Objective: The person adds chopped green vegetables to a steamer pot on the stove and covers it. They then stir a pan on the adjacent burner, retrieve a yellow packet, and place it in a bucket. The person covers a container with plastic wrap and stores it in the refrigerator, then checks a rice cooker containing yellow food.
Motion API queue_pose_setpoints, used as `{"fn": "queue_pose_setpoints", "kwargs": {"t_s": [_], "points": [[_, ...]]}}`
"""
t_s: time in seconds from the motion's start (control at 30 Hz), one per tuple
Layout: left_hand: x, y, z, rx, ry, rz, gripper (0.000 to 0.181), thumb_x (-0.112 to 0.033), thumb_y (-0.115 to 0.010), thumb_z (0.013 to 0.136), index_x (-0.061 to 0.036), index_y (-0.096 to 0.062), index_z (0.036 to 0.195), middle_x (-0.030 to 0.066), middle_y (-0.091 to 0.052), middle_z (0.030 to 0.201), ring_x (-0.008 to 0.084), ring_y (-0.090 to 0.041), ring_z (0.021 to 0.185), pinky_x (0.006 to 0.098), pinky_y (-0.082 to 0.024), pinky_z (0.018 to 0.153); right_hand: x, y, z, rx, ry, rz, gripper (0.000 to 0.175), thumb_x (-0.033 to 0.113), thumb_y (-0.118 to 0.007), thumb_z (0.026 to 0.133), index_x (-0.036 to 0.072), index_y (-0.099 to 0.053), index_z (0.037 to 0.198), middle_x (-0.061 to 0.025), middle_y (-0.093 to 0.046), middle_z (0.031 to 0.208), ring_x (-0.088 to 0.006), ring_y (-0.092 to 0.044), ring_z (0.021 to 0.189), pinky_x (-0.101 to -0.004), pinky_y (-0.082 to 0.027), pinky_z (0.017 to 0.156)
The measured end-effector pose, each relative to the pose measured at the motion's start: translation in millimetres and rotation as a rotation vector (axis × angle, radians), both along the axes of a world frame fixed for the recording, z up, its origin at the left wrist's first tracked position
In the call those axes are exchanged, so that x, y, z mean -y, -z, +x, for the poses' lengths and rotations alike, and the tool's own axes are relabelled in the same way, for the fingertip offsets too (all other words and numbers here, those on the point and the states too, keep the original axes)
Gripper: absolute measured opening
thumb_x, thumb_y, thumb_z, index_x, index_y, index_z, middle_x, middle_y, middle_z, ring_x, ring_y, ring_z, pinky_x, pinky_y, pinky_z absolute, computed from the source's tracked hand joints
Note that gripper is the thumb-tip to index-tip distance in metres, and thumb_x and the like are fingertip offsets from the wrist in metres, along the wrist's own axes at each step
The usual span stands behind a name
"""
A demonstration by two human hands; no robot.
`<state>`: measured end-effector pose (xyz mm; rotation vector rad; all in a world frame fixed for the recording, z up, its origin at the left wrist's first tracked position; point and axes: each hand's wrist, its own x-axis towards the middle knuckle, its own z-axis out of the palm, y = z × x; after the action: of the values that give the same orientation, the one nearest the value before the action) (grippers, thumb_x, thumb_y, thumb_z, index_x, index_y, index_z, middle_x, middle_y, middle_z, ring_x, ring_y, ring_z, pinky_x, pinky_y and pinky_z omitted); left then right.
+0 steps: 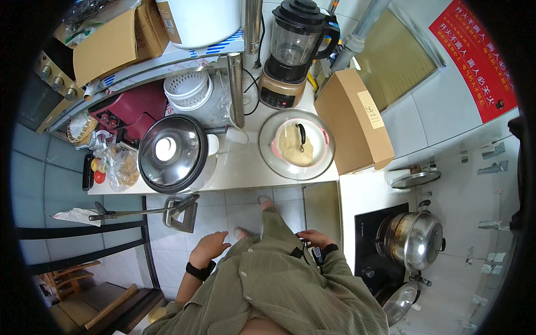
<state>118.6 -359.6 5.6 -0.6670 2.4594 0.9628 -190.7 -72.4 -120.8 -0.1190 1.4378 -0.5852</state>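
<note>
My left hand [210,247] hangs beside my trousers over the floor, fingers slightly apart, holding nothing. At my other hip, my right hand [316,238] is near a small dark device [317,254] and black cords; its fingers are partly hidden, so I cannot tell whether it grips one. On the white counter [234,171] before me, a glass lid [268,142] with a black handle covers a pink-rimmed bowl [277,151] of pale dough [293,146]. Left of it stands an electric pan with a domed lid [171,150].
A blender [289,54] and an open cardboard box [347,125] stand behind and beside the lidded bowl. Rightward, a steel pot [418,240] sits on a black cooktop [362,243]. A dustpan [182,215] is on the left. White baskets [187,90] sit under a shelf.
</note>
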Motion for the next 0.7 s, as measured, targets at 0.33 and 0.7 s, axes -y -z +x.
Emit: {"fn": "queue_pose_setpoints", "kwargs": {"t_s": [0.33,0.7], "points": [[-6.6,2.9,7.2,-0.057,0.008,-0.018,0.040,-0.030,-0.059,0.087,-0.0022,-0.053,0.115,0.0199,-0.061,0.101,0.0381,-0.058,0.094,0.0450,-0.047,0.077,4.4,11.6,0.1,-0.014,-0.102,0.006,0.060,0.050,-0.060,0.085,0.005,-0.055,0.124,-0.0080,-0.058,0.119,-0.0209,-0.053,0.106,-0.0370,-0.046,0.084],[-4.8,9.8,2.4,-0.124,0.006,-0.058,0.036,-0.029,-0.061,0.084,-0.0034,-0.053,0.108,0.0187,-0.062,0.095,0.0375,-0.059,0.089,0.0456,-0.048,0.073,13.8,0.0,-8.9,-0.168,-0.183,-0.062,0.055,0.049,-0.061,0.085,0.005,-0.061,0.117,-0.0062,-0.064,0.107,-0.0174,-0.058,0.093,-0.0328,-0.048,0.079]]}}
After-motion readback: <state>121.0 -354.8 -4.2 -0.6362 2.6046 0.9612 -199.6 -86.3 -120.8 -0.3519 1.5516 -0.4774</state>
